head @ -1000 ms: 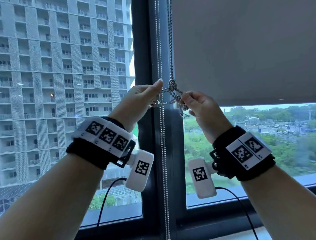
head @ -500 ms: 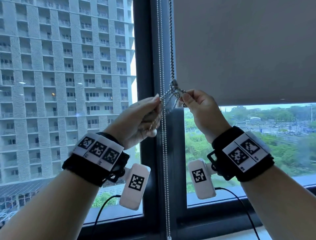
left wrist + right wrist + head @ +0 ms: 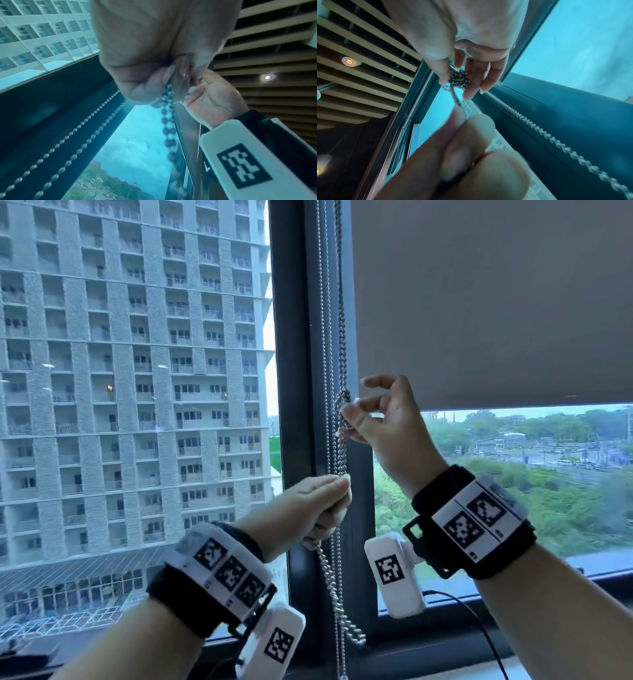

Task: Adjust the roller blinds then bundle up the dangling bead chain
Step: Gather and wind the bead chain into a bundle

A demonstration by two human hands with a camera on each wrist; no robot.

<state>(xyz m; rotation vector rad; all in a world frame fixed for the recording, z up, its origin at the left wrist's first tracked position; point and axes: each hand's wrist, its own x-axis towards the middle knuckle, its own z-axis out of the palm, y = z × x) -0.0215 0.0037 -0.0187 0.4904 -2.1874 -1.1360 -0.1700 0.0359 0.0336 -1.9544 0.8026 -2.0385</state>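
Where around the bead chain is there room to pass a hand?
Free: in front of the blind fabric above the right hand, and before the glass left of the dark window frame. Crowded: along the frame, where the left hand grips the knotted bead chain beside a second hanging chain.

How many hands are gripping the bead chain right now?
2. The left hand grips the bead chain low, in front of the window frame; the right hand pinches its knot higher, beside the blind's edge.
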